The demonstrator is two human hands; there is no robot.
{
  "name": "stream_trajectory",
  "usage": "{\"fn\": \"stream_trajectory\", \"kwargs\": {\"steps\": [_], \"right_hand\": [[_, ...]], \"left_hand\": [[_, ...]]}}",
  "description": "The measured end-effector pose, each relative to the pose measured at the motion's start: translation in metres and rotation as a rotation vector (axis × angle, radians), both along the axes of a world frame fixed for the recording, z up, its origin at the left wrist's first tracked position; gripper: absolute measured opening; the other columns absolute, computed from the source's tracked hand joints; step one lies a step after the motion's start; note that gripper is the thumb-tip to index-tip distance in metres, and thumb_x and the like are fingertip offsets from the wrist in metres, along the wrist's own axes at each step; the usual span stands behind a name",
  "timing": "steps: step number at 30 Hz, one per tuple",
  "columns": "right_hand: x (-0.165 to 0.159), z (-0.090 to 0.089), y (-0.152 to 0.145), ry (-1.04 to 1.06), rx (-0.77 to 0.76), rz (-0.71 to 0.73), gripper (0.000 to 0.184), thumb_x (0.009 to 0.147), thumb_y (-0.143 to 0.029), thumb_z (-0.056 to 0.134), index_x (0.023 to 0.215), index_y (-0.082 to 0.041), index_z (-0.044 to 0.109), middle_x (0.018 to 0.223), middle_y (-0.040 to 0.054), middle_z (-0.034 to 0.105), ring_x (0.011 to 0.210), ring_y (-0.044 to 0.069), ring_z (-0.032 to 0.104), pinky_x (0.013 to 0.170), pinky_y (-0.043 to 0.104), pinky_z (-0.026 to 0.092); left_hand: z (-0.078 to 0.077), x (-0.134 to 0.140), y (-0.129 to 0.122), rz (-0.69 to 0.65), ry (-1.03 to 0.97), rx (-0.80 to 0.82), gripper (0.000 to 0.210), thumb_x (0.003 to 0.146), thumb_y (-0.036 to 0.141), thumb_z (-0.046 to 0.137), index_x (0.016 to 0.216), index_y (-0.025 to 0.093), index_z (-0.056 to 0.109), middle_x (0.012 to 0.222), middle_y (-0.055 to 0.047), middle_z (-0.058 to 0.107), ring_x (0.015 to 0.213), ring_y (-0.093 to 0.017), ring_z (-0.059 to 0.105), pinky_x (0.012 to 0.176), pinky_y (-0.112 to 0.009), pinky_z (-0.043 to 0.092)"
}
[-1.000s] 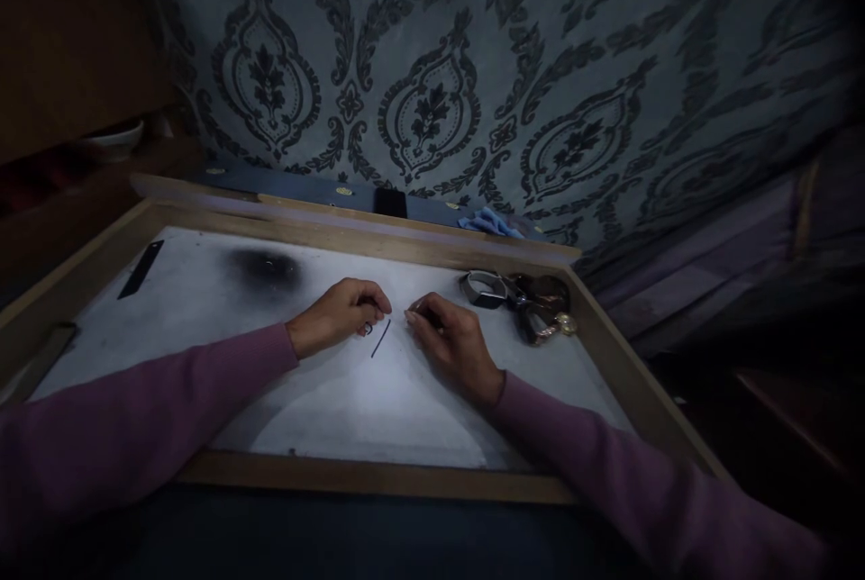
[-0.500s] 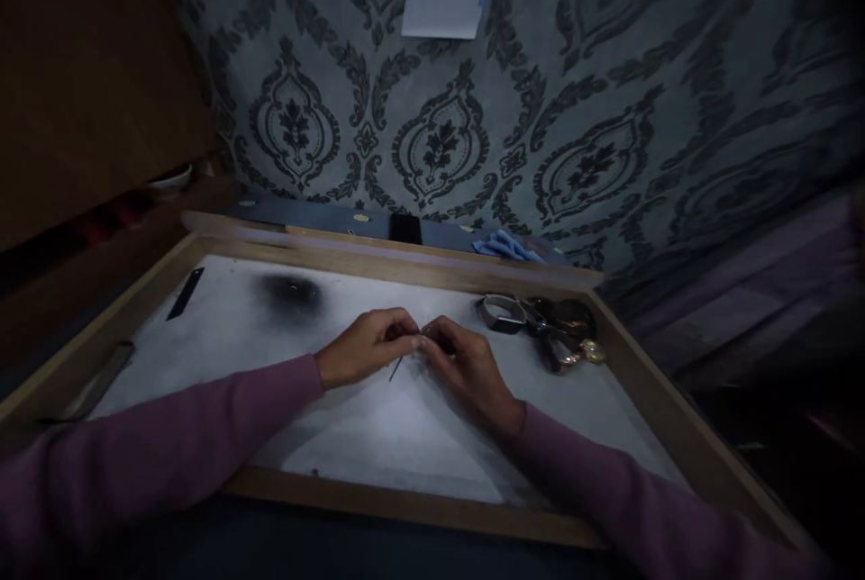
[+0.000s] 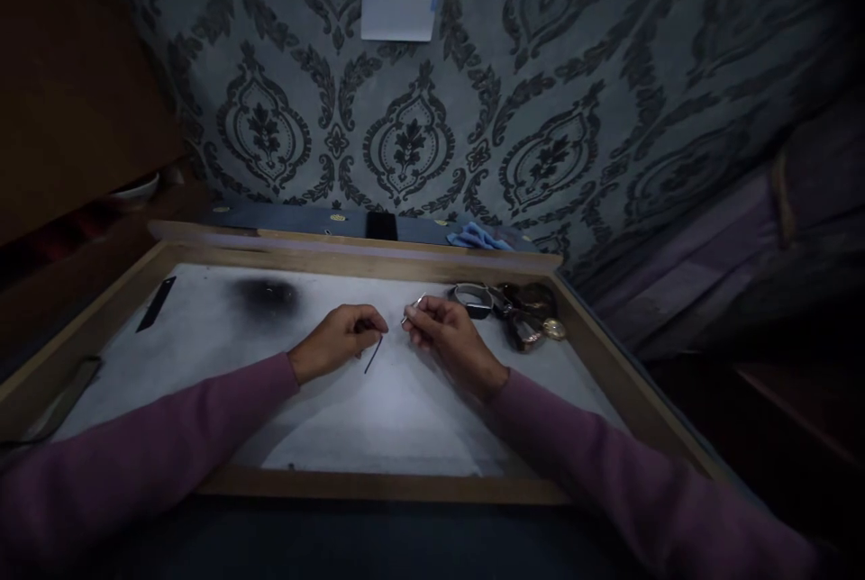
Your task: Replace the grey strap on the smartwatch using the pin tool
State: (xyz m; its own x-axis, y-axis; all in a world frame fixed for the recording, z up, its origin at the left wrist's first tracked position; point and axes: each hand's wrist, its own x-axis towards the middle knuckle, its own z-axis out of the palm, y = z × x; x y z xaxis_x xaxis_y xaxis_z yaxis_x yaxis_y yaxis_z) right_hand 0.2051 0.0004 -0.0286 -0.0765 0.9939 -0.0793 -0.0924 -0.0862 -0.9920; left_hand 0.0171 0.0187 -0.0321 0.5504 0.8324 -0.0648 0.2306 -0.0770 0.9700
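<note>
My left hand [image 3: 341,341] is closed in a pinch over the middle of the white board [image 3: 324,431]. A thin dark rod [image 3: 373,355] slants down from its fingertips. To its right, my right hand [image 3: 451,337] pinches a small shiny metal piece [image 3: 414,310], whose exact kind is too small to make out. A gap separates the two hands. Just beyond my right hand lies a wristwatch [image 3: 473,299] with a pale band. Beside that watch is a pile of dark and gold watches [image 3: 531,314].
A raised wooden frame [image 3: 378,485] borders the board. At the left lie a black flat strip [image 3: 157,303] and a curved band [image 3: 71,395]. Behind the far edge are a black phone-like object [image 3: 382,225] and a blue cloth [image 3: 478,236]. Patterned wallpaper [image 3: 409,143] rises beyond.
My hands, together half a second ago, have come apart. The shiny piece now shows in my right fingers, the thin rod at my left. The whole view has shifted slightly.
</note>
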Motion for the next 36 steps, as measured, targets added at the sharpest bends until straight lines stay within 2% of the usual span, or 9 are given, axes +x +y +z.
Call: {"fn": "stream_trajectory", "kwargs": {"steps": [10,15,17,19,21,25,27,33,36], "right_hand": [[-0.005,0.004,-0.005,-0.032,0.064,0.086,0.044,0.064,-0.056,0.08,0.065,-0.018,0.057,0.057,-0.0017,0.061,0.043,0.007,0.045,0.041,0.021,0.033],[0.0,0.009,-0.003,-0.048,0.09,0.058,0.044,0.065,-0.056,0.079,0.066,-0.018,0.056,0.058,-0.001,0.062,0.044,0.007,0.045,0.04,0.021,0.031],[0.005,0.011,-0.001,-0.039,0.1,0.008,0.044,0.064,-0.054,0.08,0.067,-0.018,0.055,0.062,-0.0001,0.063,0.046,0.007,0.046,0.04,0.02,0.031],[0.012,0.012,0.0,-0.039,0.099,-0.038,0.042,0.064,-0.051,0.079,0.067,-0.018,0.055,0.065,0.0008,0.064,0.048,0.007,0.048,0.04,0.019,0.03],[0.019,0.012,0.0,-0.053,0.08,-0.065,0.039,0.064,-0.049,0.079,0.068,-0.017,0.056,0.065,0.0013,0.065,0.049,0.008,0.048,0.039,0.019,0.029],[0.03,0.007,-0.005,-0.091,0.01,-0.049,0.036,0.062,-0.044,0.081,0.07,-0.017,0.06,0.065,0.002,0.066,0.05,0.009,0.053,0.04,0.019,0.03],[0.035,0.005,-0.008,-0.109,-0.009,-0.022,0.034,0.061,-0.042,0.081,0.07,-0.017,0.06,0.066,0.003,0.068,0.051,0.01,0.055,0.04,0.019,0.032],[0.049,-0.005,-0.008,-0.219,0.054,-0.009,0.022,0.065,-0.035,0.077,0.069,-0.017,0.063,0.052,-0.0018,0.061,0.044,0.01,0.05,0.04,0.021,0.033],[0.052,-0.006,-0.006,-0.344,0.149,0.008,0.011,0.068,-0.026,0.072,0.066,-0.017,0.065,0.051,-0.0029,0.058,0.046,0.011,0.05,0.045,0.022,0.036]], "left_hand": [[0.005,0.005,-0.006,-0.05,0.022,0.063,0.025,0.079,0.037,0.057,0.077,0.014,0.065,0.059,0.004,0.049,0.052,-0.009,0.041,0.049,-0.02,0.034],[-0.001,0.002,0.001,-0.038,0.089,0.147,0.021,0.083,0.03,0.054,0.084,0.013,0.066,0.065,0.001,0.055,0.053,-0.01,0.047,0.051,-0.021,0.039],[-0.001,-0.001,0.001,-0.02,0.128,0.223,0.019,0.084,0.023,0.052,0.088,0.013,0.067,0.074,-0.002,0.06,0.061,-0.012,0.051,0.057,-0.024,0.043],[0.001,-0.004,-0.002,-0.021,0.163,0.316,0.018,0.085,0.018,0.051,0.091,0.015,0.068,0.086,-0.005,0.063,0.077,-0.017,0.055,0.071,-0.028,0.046],[0.002,-0.006,-0.007,-0.075,0.229,0.463,0.022,0.088,0.016,0.049,0.1,0.017,0.068,0.095,-0.007,0.062,0.091,-0.02,0.054,0.083,-0.032,0.045],[0.001,-0.007,-0.02,-0.257,0.544,0.933,0.032,0.097,0.016,0.039,0.121,0.017,0.059,0.101,-0.01,0.058,0.09,-0.022,0.05,0.079,-0.033,0.045],[0.001,-0.007,-0.024,-0.292,0.64,1.044,0.031,0.1,0.017,0.036,0.121,0.017,0.058,0.102,-0.01,0.057,0.089,-0.022,0.048,0.077,-0.033,0.044],[0.008,-0.003,-0.014,-0.342,0.7,1.06,0.027,0.097,0.008,0.036,0.11,0.015,0.059,0.097,-0.009,0.056,0.085,-0.022,0.048,0.074,-0.033,0.041],[0.009,0.009,0.003,-0.32,0.699,1.082,0.037,0.093,0.003,0.036,0.123,0.013,0.054,0.098,-0.01,0.056,0.088,-0.022,0.049,0.075,-0.033,0.043]]}}
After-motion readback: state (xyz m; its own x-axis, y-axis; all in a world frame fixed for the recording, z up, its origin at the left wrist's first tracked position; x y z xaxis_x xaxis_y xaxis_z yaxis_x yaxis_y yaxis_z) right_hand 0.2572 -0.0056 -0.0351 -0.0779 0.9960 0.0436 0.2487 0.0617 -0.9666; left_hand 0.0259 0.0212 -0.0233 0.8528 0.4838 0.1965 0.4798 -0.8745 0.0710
